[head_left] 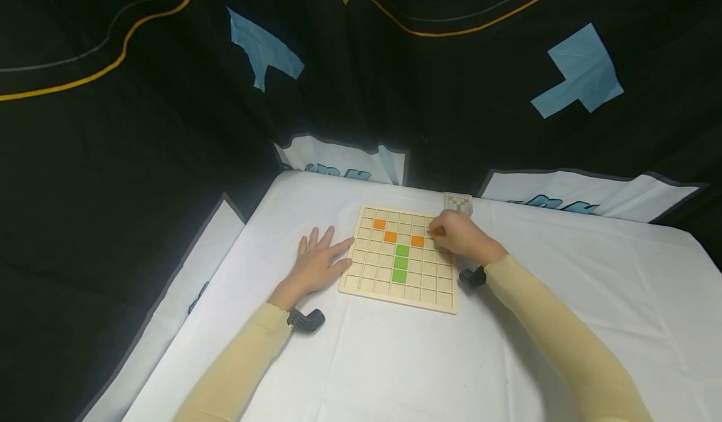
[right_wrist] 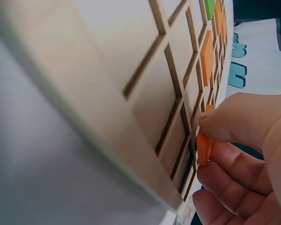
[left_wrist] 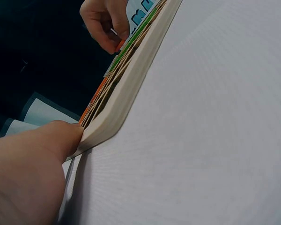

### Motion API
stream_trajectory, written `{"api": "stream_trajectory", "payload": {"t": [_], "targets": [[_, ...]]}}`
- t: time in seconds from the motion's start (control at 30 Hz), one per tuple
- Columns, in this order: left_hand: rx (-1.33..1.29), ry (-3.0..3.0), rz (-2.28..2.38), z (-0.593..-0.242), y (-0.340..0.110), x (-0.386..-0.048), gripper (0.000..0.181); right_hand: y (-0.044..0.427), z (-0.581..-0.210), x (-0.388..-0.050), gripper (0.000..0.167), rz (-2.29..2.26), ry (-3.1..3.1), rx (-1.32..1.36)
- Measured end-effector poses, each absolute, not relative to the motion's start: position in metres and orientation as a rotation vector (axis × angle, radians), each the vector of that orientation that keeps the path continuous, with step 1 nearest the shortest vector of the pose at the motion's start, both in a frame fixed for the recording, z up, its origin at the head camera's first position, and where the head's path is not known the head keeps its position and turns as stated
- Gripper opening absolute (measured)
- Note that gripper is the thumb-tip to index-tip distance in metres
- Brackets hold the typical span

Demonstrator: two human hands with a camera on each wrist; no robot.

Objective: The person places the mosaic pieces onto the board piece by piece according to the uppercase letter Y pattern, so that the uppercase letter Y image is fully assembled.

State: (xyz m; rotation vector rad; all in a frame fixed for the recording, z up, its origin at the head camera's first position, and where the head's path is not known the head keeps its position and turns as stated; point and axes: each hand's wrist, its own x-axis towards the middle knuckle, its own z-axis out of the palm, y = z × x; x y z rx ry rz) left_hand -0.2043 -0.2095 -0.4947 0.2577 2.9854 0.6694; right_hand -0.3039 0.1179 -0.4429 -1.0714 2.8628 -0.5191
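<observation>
A pale wooden grid board (head_left: 397, 303) lies flat on the white cloth. Three orange tiles and a column of three green tiles (head_left: 401, 263) sit in its squares. Spread out beside the board's left edge, my left hand (head_left: 313, 268) touches it with thumb and forefinger. My right hand (head_left: 461, 235) is over the board's far right part. In the right wrist view, its thumb and fingers pinch a loose orange tile (right_wrist: 204, 149), held tilted at the grid squares. The hand covers that corner in the head view.
Just behind the board's far right corner is a small card (head_left: 458, 203) with a coloured grid pattern. White table cloth (head_left: 395, 365) surrounds the board. A black curtain (head_left: 406, 96) with blue tape pieces (head_left: 586, 71) hangs behind the table.
</observation>
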Motion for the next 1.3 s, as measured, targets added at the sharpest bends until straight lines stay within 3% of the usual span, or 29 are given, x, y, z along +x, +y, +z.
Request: {"api": "stream_trajectory", "payload": {"t": [0.5, 0.8, 1.1, 1.3], "targets": [[0.245, 2.985, 0.659, -0.492, -0.211, -0.205, 0.056, 0.105, -0.441, -0.315, 0.029, -0.503, 2.814, -0.967], [0.243, 2.988, 0.680, -0.491, -0.211, -0.203, 0.056, 0.102, -0.440, -0.316, 0.017, -0.487, 2.807, -0.910], [0.261, 2.984, 0.700, -0.493, -0.209, -0.203, 0.056, 0.103, -0.441, -0.315, 0.026, -0.480, 2.794, -0.889], [0.266, 2.980, 0.689, -0.493, -0.210, -0.203, 0.056, 0.102, -0.440, -0.313, 0.018, -0.489, 2.797, -0.863]]}}
